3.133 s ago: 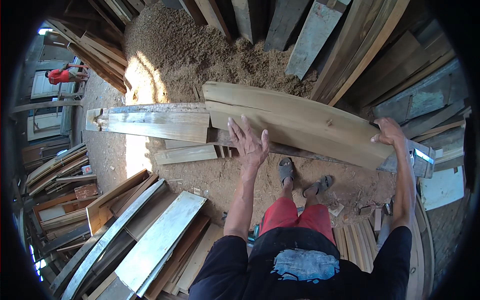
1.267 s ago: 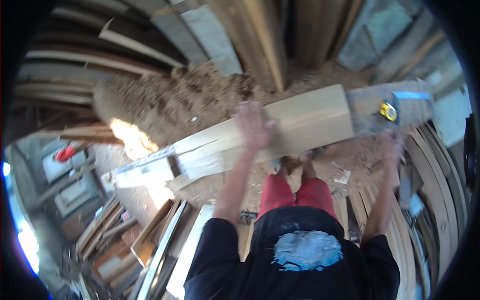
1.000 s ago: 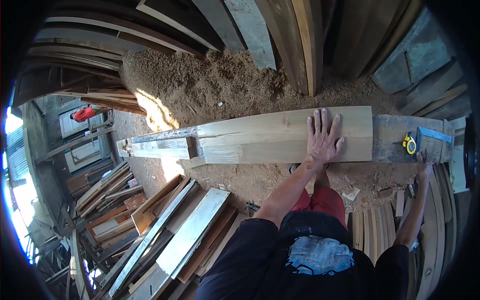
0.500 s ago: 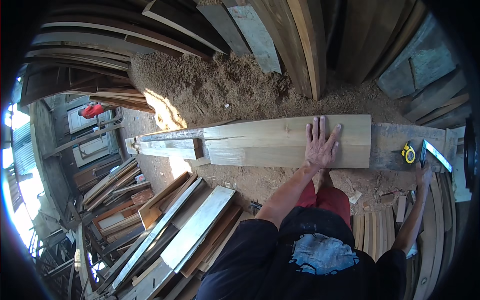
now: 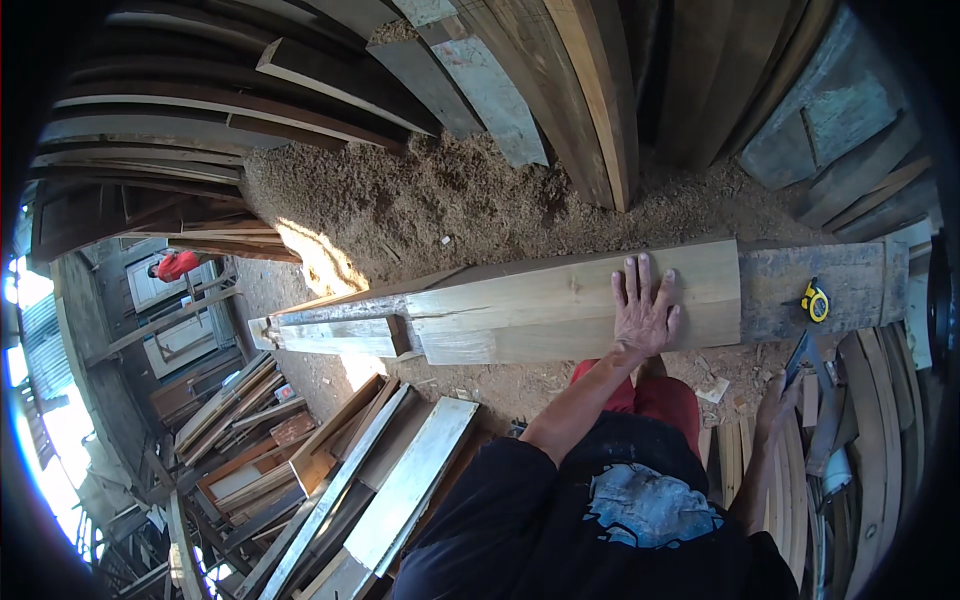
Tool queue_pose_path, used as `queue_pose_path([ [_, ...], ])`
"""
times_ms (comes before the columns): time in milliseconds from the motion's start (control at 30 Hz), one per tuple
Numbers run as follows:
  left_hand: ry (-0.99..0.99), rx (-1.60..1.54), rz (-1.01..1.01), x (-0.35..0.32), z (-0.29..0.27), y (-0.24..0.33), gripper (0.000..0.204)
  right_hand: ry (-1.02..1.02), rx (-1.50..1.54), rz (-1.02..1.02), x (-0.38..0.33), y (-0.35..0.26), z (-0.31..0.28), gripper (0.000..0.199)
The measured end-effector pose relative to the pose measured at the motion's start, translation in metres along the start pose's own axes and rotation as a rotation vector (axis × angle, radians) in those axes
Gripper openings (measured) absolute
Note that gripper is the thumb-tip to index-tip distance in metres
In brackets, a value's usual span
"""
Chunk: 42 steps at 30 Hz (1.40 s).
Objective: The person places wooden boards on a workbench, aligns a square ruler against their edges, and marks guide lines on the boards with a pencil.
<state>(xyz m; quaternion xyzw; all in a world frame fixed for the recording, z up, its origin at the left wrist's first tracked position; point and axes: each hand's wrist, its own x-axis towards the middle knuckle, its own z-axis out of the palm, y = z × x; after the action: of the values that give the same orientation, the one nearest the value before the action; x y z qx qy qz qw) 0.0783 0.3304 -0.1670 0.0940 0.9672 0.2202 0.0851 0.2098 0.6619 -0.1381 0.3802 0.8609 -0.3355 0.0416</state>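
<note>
A pale, wide board (image 5: 520, 310) lies lengthwise on a worn wooden bench (image 5: 770, 275). My left hand (image 5: 643, 312) rests flat on the board toward its right end, fingers spread. Off the near side of the bench, at the right, my right hand (image 5: 776, 402) grips a try square (image 5: 824, 412) by its dark part, the metal blade pointing toward me. A yellow and black tape measure (image 5: 815, 300) sits on the bench just right of the board's end. My right fingers are partly hidden.
Planks (image 5: 590, 100) lean along the far side above a floor strewn with wood shavings (image 5: 400, 200). Stacked boards (image 5: 410, 480) lie near left, and more timber (image 5: 870, 430) stands at the right. A shorter timber piece (image 5: 340, 337) lies left of the board. Far left is a person in red (image 5: 176, 266).
My right hand has drawn the try square back from over the bench toward me and left, turning its blade. My left hand stays flat on the board. The view has shifted slightly.
</note>
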Motion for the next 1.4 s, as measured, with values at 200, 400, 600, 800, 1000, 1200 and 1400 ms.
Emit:
queue_pose_path([
  [200,0.005,-0.059,0.048,-0.005,-0.002,-0.007,0.067,-0.197,0.361,0.317,-0.100,-0.092,0.062,0.032],
  [400,-0.146,-0.376,0.207,0.000,-0.038,-0.019,0.045,-0.254,0.576,0.231,-0.120,-0.146,0.124,0.030],
  [600,-0.290,-0.669,0.178,0.015,-0.060,-0.032,0.045,-0.374,0.714,0.155,-0.132,-0.185,0.139,0.029],
  [800,-0.658,-0.869,-0.342,0.005,-0.082,-0.085,0.056,-0.448,0.533,0.022,-0.160,-0.226,0.176,0.032],
  [1000,-0.725,-1.105,-0.395,0.044,-0.093,-0.099,0.036,-0.669,0.182,-0.161,-0.145,-0.240,0.147,0.034],
  [1200,-0.350,-0.480,-0.088,0.120,-0.110,-0.107,0.031,-0.562,0.149,-0.072,-0.092,-0.240,0.097,0.019],
  [1400,-0.342,-0.363,0.042,0.118,-0.077,-0.078,0.049,-0.291,-0.032,-0.065,-0.034,-0.207,0.077,0.014],
])
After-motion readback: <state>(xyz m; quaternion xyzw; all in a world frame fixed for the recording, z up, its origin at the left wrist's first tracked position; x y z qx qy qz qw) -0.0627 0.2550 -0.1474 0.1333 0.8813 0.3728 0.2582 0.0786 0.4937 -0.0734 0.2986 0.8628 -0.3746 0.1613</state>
